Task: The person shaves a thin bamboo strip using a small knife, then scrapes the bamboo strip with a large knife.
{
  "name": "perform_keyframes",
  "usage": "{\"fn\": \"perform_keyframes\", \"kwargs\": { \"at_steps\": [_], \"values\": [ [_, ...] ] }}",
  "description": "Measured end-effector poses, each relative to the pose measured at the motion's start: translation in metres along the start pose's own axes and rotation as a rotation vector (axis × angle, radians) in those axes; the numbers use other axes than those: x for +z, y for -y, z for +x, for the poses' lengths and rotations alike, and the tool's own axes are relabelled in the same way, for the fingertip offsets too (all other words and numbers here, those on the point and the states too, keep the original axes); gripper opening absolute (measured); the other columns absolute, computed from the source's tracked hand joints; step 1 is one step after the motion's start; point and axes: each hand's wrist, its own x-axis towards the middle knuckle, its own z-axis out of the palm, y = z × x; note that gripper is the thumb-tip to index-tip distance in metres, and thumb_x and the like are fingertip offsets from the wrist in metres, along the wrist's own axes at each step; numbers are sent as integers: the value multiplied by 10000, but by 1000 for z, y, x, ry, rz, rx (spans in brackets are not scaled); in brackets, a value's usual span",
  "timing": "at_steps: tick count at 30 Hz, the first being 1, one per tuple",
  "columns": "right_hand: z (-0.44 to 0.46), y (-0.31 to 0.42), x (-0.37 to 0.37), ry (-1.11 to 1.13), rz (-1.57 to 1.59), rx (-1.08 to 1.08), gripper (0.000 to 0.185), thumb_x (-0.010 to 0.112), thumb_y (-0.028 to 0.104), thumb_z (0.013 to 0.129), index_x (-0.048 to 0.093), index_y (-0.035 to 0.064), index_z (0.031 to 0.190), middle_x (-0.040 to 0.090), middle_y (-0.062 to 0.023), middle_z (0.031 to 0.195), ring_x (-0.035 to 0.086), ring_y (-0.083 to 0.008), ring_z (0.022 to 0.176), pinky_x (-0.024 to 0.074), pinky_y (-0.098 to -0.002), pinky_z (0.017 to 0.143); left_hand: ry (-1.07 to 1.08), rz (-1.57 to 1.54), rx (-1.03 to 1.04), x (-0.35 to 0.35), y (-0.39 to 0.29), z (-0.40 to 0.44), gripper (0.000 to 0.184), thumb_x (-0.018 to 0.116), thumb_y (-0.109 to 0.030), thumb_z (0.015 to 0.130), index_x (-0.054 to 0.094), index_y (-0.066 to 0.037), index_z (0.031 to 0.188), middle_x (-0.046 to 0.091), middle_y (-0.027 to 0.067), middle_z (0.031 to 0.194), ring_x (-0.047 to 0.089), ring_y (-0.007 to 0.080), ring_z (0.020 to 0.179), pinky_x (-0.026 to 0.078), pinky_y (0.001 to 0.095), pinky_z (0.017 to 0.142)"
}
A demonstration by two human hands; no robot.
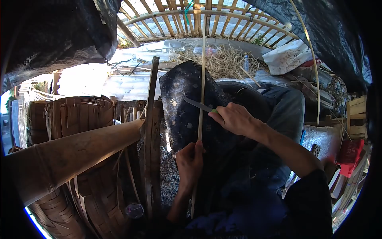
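Observation:
My left hand [189, 162] is closed around a long, thin bamboo strip [203, 67], thumb uppermost. The strip runs away from me over a dark patterned cloth [177, 103] that covers my knee. In my right hand [234, 118] is a knife [195, 104] with a green handle, mostly hidden by the fingers. Its blade lies across the strip, pointing left, a little beyond my left hand. Whether the edge bites into the strip I cannot tell.
A thick bamboo pole [79, 157] juts in from the left, beside woven baskets [85, 115] and an upright wooden slat [151, 131]. Ahead lie straw shavings [227, 63], a white sack [286, 57] and a bamboo fence [167, 24]. Red plastic [350, 158] hangs at right.

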Motion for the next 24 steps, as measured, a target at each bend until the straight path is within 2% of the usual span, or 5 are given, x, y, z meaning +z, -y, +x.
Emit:
{"fn": "perform_keyframes", "kwargs": {
  "at_steps": [7,10,11,13,24],
  "values": [
    [50,-61,1,-118,-93,60,434,425,358,991,558,1,783,512,-108,485,524,-303,394,435,-421,377,8,-73,-9,-6,0,-9,378,535,-266,956,600,1,696,474,4,498,422,45,467,281,258,438],
    [62,-54,-6,-685,80,-45,395,420,312,1000,549,1,793,485,-98,502,464,-252,371,407,-429,433,52,-295,-141,-14,-3,3,384,502,-288,976,568,-33,696,411,-46,494,384,21,453,243,223,423],
    [56,-45,-8,-672,86,-58,395,420,312,1000,549,1,793,485,-98,502,464,-252,371,407,-429,433,73,-389,-187,-18,2,12,381,491,-302,982,557,-49,705,392,-58,496,367,14,444,228,209,415],
    [32,-6,-27,-197,365,28,376,452,307,987,554,12,777,512,-123,511,517,-302,408,422,-434,474,81,-484,-232,-20,12,20,378,481,-316,988,546,-64,714,373,-71,499,350,8,436,213,196,408],
    [11,26,-14,56,11,-160,434,505,350,955,550,26,669,558,-166,502,609,-341,492,497,-414,448,151,-817,-384,-22,30,14,338,507,-343,978,555,-89,761,346,-92,487,290,16,402,198,208,389]
  ]
}}
